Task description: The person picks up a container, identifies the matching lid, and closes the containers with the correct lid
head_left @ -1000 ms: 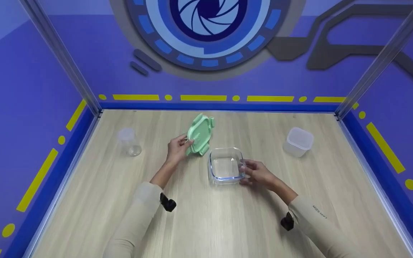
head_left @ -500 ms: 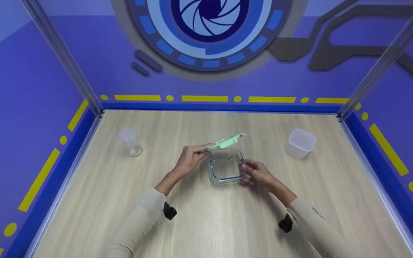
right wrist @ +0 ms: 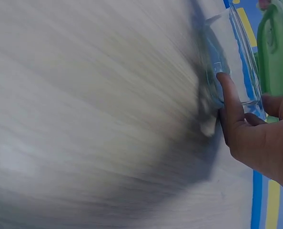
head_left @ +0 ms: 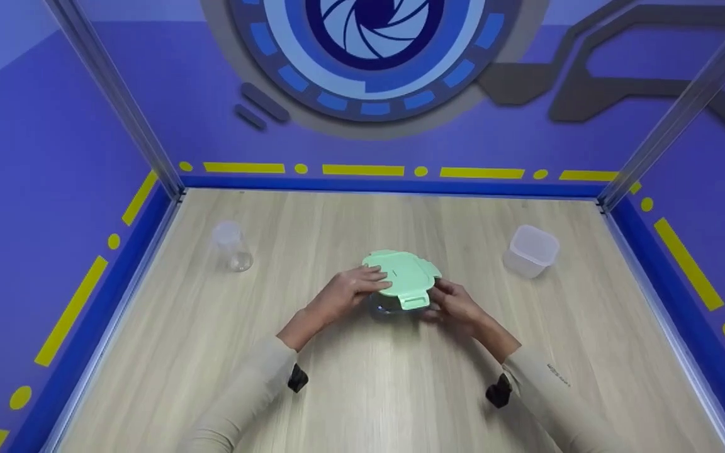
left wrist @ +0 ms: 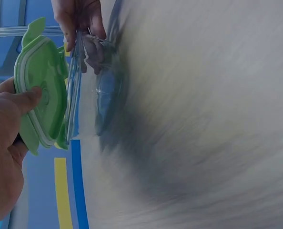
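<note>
A green lid [head_left: 408,272] with side flaps is pinched by my left hand [head_left: 348,292], thumb on its underside and fingers over the top. In the left wrist view the lid [left wrist: 46,90] hangs just above the rim of a clear glass container [left wrist: 108,95], with a gap between them. My right hand [head_left: 457,305] grips the container's right side; in the right wrist view one finger [right wrist: 232,98] lies along the glass wall. From the head camera the lid hides most of the container [head_left: 394,305], which stands on the table.
A clear jar with a whitish top [head_left: 233,246] stands at the left on the wooden table [head_left: 362,390]. At the right is a translucent white square tub [head_left: 531,251]. Blue-purple panels [head_left: 362,148] enclose the back and sides.
My left hand has brought the lid right and turned it from upright to nearly flat over the glass container. The right hand keeps its place on the container.
</note>
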The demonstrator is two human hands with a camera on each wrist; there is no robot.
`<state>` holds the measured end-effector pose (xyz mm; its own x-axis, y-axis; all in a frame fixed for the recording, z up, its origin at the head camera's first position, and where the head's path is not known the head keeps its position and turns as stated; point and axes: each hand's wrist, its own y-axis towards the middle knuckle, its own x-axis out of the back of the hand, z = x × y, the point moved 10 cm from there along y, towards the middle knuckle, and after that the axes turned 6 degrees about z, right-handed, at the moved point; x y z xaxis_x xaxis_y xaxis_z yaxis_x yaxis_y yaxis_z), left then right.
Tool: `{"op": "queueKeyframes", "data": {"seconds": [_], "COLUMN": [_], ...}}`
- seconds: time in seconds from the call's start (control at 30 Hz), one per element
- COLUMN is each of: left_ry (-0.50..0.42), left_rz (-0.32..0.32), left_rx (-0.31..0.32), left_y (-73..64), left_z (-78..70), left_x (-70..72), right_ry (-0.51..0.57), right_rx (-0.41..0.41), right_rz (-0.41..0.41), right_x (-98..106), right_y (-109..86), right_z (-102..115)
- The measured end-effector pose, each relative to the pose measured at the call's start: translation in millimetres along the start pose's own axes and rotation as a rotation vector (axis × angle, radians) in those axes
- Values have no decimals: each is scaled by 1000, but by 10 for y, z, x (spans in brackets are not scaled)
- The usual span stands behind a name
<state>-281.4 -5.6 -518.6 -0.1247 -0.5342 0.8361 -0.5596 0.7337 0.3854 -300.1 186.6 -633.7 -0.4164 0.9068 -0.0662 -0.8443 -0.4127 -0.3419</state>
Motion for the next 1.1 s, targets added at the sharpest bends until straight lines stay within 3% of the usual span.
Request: {"op": "queueKeyframes", "data": {"seconds": [0.3, 0.5, 0.67, 0.8, 0.97, 1.1], "left_ry": [-31, -186, -261, -270, -271, -248], "left_rz": [49, 140, 220, 255, 229, 247], "left_rx": [20, 97, 201, 240, 252, 338], "left_y": [-19, -9, -43, -50, -17, -20], "left_z": [71, 184, 262, 277, 300, 404], "left_x": [-115, -208, -288, -312, -284, -327], "right_ry": [100, 63, 147, 182, 219, 336], "right_rx": [-8, -26, -40, -37, -13, -4], "right_rz": [197, 191, 211, 213, 246, 270], "right_x": [-42, -24, -61, -55, -67, -93], "right_y": [-61, -69, -74, -95, -105, -100], "right_z": [-32, -63, -105, -100, -46, -3]}}
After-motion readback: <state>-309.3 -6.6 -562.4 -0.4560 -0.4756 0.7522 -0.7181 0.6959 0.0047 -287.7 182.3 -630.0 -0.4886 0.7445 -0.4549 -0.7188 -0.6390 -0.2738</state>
